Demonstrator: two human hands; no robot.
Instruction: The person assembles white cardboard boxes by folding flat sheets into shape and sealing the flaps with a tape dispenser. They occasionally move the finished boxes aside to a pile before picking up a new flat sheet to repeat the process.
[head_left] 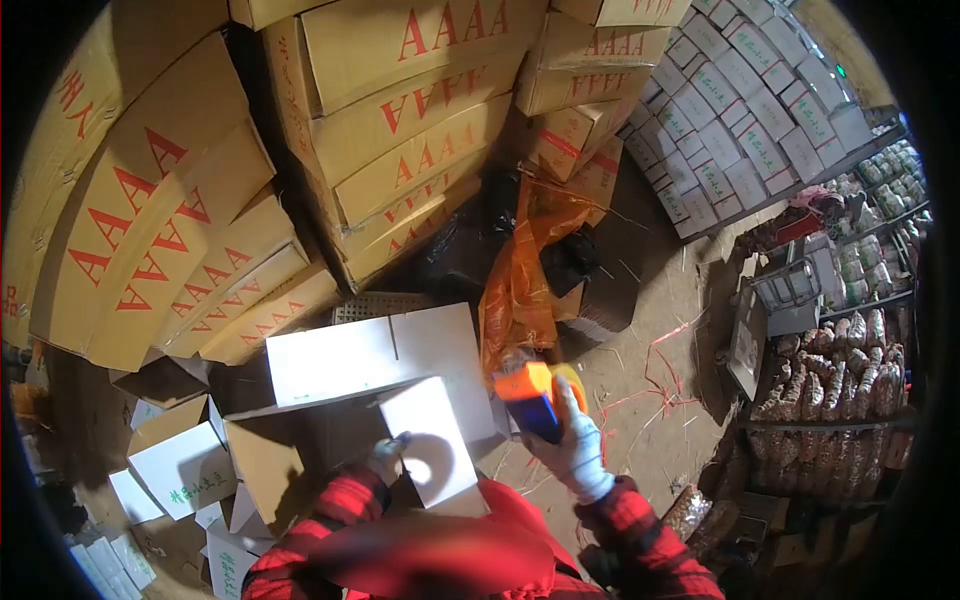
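I see the tape dispenser, orange on top with a blue body, gripped in my right hand. The gloved fingers wrap fully round its handle, closed tight, and the dispenser sits just right of the open carton's far flap. A roll of tape shows as an orange-yellow edge at its right side.

My left hand rests on the near flap of the white carton, at the flap's left edge. Its fingers curl against the cardboard; I cannot tell whether they pinch the flap or only press on it. The 2 hands are well apart, with the white flap between them. Both sleeves are red and black plaid.

The carton stands open in front of me, brown inside and white outside, its far flaps folded outward. To its left lie flattened white cartons with green print, scattered on the ground.

Beyond it, tall stacks of brown boxes printed with red AAAA fill the far left and centre. An orange plastic bag hangs between them and the carton, next to black bags. At far right stands a stack of small white boxes. The floor is bare dirt with red string strewn over it. Shelves of packed goods line the right side.
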